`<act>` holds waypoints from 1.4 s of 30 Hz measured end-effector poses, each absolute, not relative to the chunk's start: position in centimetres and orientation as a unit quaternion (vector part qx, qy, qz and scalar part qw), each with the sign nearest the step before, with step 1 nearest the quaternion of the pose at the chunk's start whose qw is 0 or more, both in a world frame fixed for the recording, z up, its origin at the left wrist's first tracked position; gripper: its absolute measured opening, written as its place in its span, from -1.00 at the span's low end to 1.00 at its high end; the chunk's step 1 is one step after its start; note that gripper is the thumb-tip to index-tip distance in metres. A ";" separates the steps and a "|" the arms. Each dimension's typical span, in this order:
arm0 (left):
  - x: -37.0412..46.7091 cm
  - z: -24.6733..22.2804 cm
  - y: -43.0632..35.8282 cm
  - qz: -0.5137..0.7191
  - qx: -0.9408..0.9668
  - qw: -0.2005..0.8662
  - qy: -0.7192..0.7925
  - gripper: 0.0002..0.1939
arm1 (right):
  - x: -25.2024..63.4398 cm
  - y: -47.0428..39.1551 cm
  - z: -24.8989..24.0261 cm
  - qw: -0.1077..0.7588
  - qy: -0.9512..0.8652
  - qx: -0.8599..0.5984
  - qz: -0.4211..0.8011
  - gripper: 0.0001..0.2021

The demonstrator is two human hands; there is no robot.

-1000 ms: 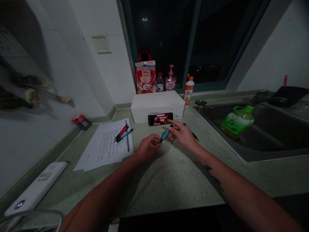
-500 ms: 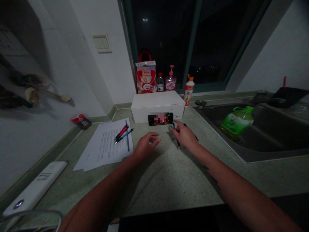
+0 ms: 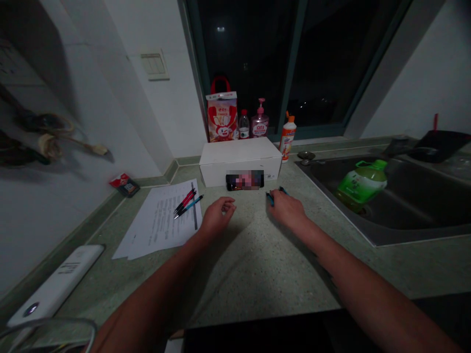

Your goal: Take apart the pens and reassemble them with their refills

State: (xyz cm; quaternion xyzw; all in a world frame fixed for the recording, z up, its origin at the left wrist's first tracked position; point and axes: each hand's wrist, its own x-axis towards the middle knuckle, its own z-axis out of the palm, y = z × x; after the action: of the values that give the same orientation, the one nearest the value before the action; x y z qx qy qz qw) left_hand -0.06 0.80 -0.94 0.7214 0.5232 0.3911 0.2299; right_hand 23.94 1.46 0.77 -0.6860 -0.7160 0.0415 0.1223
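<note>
My left hand [image 3: 218,214] hovers over the counter right of the papers, fingers loosely curled, thumb apart, holding nothing. My right hand [image 3: 289,208] is low over the counter, its fingers closed around a dark pen [image 3: 270,198] whose blue-tinted end sticks out on the left. Another pen [image 3: 283,190] pokes out beyond the knuckles, mostly hidden by the hand. On the printed sheets [image 3: 158,220] lie red pens [image 3: 187,198] and a blue pen [image 3: 191,206]. A phone [image 3: 245,181] leans against a white box [image 3: 239,157] behind my hands.
Behind the box stand a red-and-white bag [image 3: 222,117], a small bottle [image 3: 244,126], a pink pump bottle [image 3: 260,125] and an orange-capped bottle [image 3: 287,139]. A green jug [image 3: 362,184] lies in the sink [image 3: 415,196] at right. A white device [image 3: 61,282] rests at left.
My right hand has lowered and its fingers have closed on the pen, which has turned under the hand. My left hand has shifted slightly left.
</note>
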 end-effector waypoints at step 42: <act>-0.4 -0.5 0.9 0.393 0.737 0.193 0.514 -0.87 | 23.0 2.0 0.2 0.246 -0.833 -0.476 0.140 -0.79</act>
State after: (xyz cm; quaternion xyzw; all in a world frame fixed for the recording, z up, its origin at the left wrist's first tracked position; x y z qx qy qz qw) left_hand -0.43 0.94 -0.52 0.7374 0.5139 0.3935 0.1934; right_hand 22.95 2.04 0.20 -0.4762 -0.8326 0.1401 0.2456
